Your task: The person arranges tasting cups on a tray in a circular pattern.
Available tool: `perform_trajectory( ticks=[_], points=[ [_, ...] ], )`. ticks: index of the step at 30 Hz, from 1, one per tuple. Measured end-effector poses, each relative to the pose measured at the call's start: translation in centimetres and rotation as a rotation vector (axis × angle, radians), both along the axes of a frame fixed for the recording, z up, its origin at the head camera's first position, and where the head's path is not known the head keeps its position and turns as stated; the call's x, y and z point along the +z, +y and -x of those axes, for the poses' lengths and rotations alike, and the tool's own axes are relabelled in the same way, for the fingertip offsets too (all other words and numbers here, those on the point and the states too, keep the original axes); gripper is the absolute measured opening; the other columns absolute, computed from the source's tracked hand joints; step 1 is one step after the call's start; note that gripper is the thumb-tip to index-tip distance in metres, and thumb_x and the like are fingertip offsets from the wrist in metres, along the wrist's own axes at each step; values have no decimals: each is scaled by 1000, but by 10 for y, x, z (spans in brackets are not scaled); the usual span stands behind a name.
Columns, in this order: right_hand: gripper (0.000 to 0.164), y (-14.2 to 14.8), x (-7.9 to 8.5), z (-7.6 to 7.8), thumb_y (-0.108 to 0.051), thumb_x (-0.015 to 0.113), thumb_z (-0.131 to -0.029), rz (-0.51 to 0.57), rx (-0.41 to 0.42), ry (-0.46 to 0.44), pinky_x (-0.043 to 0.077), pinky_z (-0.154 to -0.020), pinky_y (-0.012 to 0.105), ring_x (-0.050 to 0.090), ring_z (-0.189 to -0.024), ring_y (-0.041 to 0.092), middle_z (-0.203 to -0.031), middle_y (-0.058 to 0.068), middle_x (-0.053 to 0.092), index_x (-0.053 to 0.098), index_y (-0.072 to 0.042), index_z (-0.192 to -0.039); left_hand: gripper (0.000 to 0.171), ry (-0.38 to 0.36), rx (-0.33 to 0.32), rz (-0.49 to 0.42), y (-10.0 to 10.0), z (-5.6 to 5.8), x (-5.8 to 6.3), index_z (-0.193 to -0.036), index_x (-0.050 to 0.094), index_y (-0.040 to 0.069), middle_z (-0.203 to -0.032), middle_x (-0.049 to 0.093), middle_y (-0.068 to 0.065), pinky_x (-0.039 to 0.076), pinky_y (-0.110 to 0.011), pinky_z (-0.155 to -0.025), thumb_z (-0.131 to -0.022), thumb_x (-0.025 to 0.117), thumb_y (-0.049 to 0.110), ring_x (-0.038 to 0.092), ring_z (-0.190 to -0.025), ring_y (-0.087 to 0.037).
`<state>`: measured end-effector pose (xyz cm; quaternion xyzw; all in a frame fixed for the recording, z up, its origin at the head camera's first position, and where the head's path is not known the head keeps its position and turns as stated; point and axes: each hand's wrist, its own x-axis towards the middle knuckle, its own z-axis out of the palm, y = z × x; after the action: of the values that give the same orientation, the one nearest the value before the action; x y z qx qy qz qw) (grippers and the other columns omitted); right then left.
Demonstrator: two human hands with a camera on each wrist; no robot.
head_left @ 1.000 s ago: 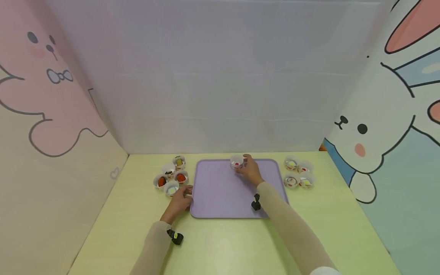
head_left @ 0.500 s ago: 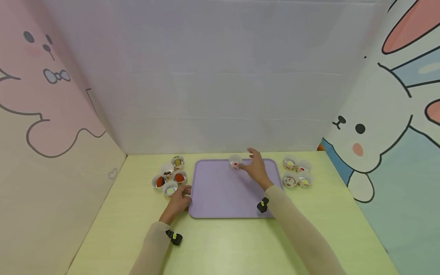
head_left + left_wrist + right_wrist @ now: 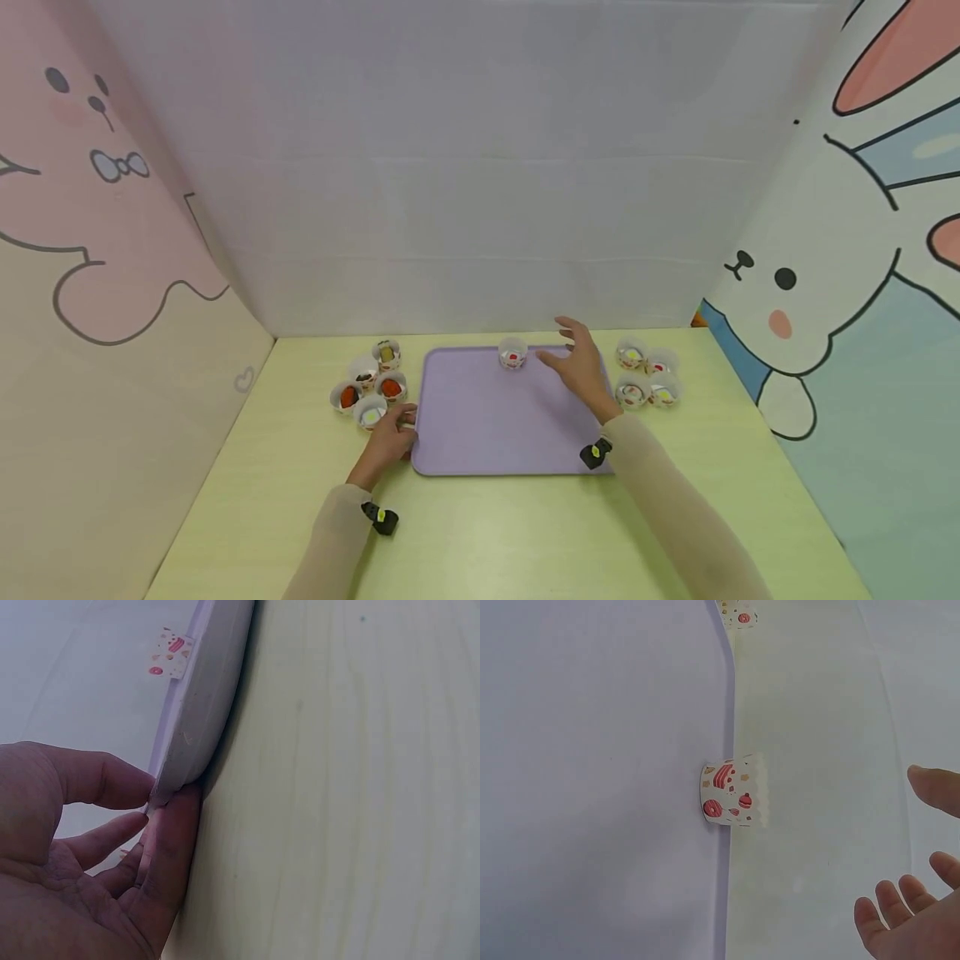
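My left hand [image 3: 387, 440] grips the left edge of a lilac tray [image 3: 487, 421]. In the left wrist view its thumb and fingers [image 3: 112, 780] meet at the tray's rim. A white paper baking cup [image 3: 513, 353] with a red spot inside stands on the tray near its far edge. Pink and red dessert prints cover the cup's wall in the right wrist view, where the rim is scalloped. To the right of that cup, my right hand [image 3: 581, 367] hovers over the tray with spread fingers, apart from the cup and holding nothing.
Left of the tray sits a cluster of several paper cups [image 3: 392, 387] with red, yellow and dark contents, close to my left hand. Several more cups [image 3: 632, 392] stand right of the tray. A pale wall [image 3: 480, 208] rises behind the table [image 3: 480, 533].
My right hand has let go of the paper cup and moved away to the right, its fingers spreading. The cup stays on the tray. My left hand keeps its place.
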<state>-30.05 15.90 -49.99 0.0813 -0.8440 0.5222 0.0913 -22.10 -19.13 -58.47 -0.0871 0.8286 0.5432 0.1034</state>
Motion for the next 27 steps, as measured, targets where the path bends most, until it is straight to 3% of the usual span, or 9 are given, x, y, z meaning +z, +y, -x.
perform_trajectory(
  ticks=[13,27],
  points=[
    [70,39,16,-23,-19,77,-84,-42,-42,74,40,-108,53,45,-131,37,-146,18,43,43,-8,-144,52,10,-13,-4,1,1,0,-138,51,7,-121,57,-14,52,-32,-59,-86,55,2,58,-89,-20],
    [71,86,6,-46,-19,76,-85,-64,-105,26,41,-104,57,44,-130,42,-146,23,41,41,-5,-145,53,17,-13,-15,-2,-1,-1,-137,52,7,-121,57,-15,52,-32,-58,-85,56,1,60,-89,-20]
  ],
)
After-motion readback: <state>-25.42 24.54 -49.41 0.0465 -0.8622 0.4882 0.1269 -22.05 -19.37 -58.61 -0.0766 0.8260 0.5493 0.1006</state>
